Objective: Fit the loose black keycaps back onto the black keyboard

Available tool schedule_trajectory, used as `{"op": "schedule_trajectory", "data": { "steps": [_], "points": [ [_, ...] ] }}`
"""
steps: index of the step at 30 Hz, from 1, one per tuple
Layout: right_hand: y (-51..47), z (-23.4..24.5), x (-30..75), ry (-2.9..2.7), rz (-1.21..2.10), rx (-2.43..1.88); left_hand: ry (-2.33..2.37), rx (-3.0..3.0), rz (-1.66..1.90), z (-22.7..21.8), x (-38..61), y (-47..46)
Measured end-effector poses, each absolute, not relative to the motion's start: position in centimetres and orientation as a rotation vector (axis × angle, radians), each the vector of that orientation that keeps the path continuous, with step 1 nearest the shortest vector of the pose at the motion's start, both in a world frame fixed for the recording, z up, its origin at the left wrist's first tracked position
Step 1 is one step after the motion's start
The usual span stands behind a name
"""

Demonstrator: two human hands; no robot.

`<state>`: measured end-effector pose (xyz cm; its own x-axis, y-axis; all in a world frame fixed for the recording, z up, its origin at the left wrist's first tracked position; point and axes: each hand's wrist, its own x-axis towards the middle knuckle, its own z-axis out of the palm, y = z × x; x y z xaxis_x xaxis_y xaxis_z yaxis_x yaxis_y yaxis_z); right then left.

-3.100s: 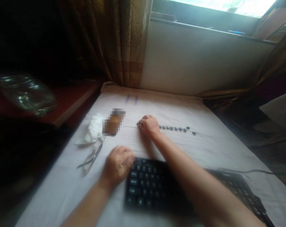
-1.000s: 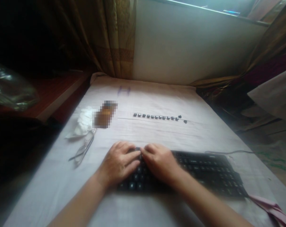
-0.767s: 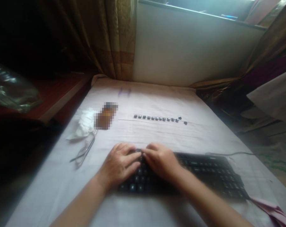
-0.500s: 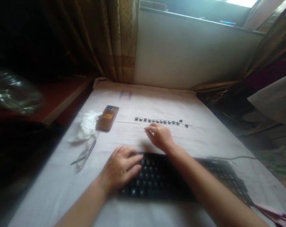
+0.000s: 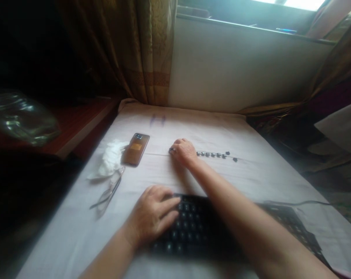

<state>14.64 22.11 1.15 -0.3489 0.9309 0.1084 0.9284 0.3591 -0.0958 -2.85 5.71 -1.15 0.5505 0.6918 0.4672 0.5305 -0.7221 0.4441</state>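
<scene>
My left hand (image 5: pixel 153 213) lies on the left end of a black keyboard (image 5: pixel 193 224), its fingers stretched out and a little apart. Beyond the keyboard, my right hand (image 5: pixel 183 151) reaches over a row of small dark keycaps (image 5: pixel 212 155) on the cloth. Its fingers are closed at a keycap (image 5: pixel 171 150) at the row's left end. The hand hides the part of the row just right of that keycap. My right forearm crosses above the keyboard and covers much of its middle.
Left of the row lie a brown phone (image 5: pixel 136 149), crumpled white tissue (image 5: pixel 111 157) and a pair of glasses (image 5: pixel 108 195). A cable (image 5: pixel 300 202) runs off to the right from the keyboard. A clear glass jar (image 5: pixel 24 120) is on the wooden surface at far left.
My right hand has moved left and slightly forward, onto the left end of the keycap row. My left hand stays on the keyboard. The whole view has shifted slightly.
</scene>
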Motion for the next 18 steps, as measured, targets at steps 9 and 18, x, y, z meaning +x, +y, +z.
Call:
{"op": "schedule_trajectory", "data": {
  "steps": [9, 18],
  "points": [
    [12.6, 3.0, 18.8, -2.246, 0.342, -1.634, 1.031, 2.558, 0.905, -1.3, -2.9, 5.7],
    [5.8, 2.4, 20.2, -2.317, 0.526, -1.578, 1.026, 2.571, 0.891, -1.0, -2.9, 5.8]
  ]
}}
